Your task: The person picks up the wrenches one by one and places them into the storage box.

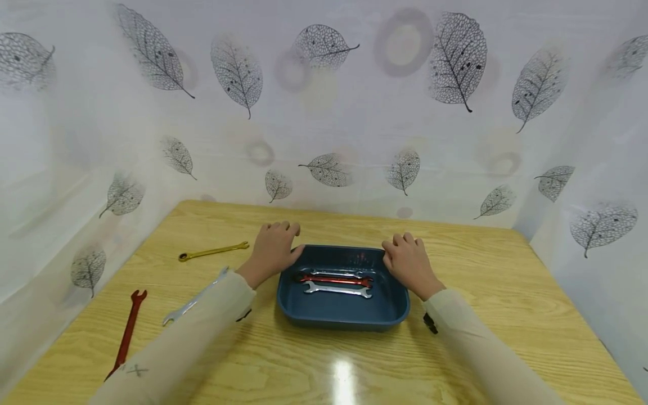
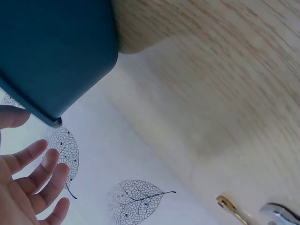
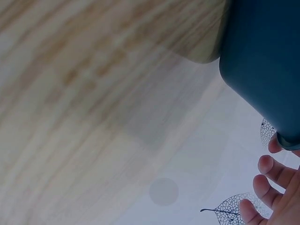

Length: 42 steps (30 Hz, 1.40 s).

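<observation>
Currently, a deep, dark-blue rectangular tray is between my hands. My left hand is at its rear left corner, thumb at the rim, the other fingers spread apart and free. My right hand is at the rear right corner, fingers bent; I cannot tell whether they pinch the rim. Between my hands, inside the tray, a shiny red wrench lies between a silver open-ended wrench and a thinner silver wrench. Left of my left hand, a slim gold wrench lies on the yellowish wooden surface.
</observation>
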Tool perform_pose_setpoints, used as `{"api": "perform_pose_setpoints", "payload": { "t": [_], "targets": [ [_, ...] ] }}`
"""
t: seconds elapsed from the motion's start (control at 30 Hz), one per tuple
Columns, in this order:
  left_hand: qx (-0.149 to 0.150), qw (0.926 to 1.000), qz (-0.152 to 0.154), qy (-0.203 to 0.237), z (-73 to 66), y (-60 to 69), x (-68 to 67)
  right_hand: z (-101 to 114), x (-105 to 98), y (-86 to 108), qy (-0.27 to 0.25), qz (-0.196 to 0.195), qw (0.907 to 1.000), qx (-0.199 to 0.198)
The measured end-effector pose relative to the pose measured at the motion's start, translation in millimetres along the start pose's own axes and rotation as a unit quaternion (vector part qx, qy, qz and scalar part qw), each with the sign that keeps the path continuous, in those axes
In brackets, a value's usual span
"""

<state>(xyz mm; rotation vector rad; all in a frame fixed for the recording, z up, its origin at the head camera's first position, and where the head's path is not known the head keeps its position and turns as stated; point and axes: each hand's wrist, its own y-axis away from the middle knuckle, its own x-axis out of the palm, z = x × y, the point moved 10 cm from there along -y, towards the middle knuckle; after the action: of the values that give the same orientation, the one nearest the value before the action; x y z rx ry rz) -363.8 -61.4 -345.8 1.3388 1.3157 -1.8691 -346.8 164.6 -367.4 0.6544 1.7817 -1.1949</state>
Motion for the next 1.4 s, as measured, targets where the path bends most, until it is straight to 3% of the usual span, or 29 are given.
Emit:
{"api": "perform_pose_setpoints", "payload": {
  "t": [0.37, 0.53, 0.8, 1.17, 1.4],
  "targets": [
    [-0.017, 0.9983, 0.051, 0.024, 11.7, 4.0, -5.7, 0.5, -2.7, -0.6, 0.0, -0.006, 1.0, -0.001],
    [-0.01, 0.9971, 0.062, 0.041, 14.8, 8.9, -13.1, 0.5, -2.0, -0.1, 0.002, -0.005, 1.0, -0.002],
    [-0.004, 0.9952, 0.076, 0.062, 20.4, 19.1, -36.5, 0.3, 1.4, -1.0, -0.004, 0.008, 1.0, 0.002],
    [-0.023, 0.9951, 0.051, 0.081, 40.1, 39.4, -83.7, -0.9, -1.3, 0.2, -0.008, -0.015, 0.9999, -0.001],
    [-0.046, 0.9941, 0.028, 0.095, 56.6, 58.1, -109.2, -0.7, 0.5, -0.4, -0.013, -0.01, 0.9999, 0.003]
  ]
}}
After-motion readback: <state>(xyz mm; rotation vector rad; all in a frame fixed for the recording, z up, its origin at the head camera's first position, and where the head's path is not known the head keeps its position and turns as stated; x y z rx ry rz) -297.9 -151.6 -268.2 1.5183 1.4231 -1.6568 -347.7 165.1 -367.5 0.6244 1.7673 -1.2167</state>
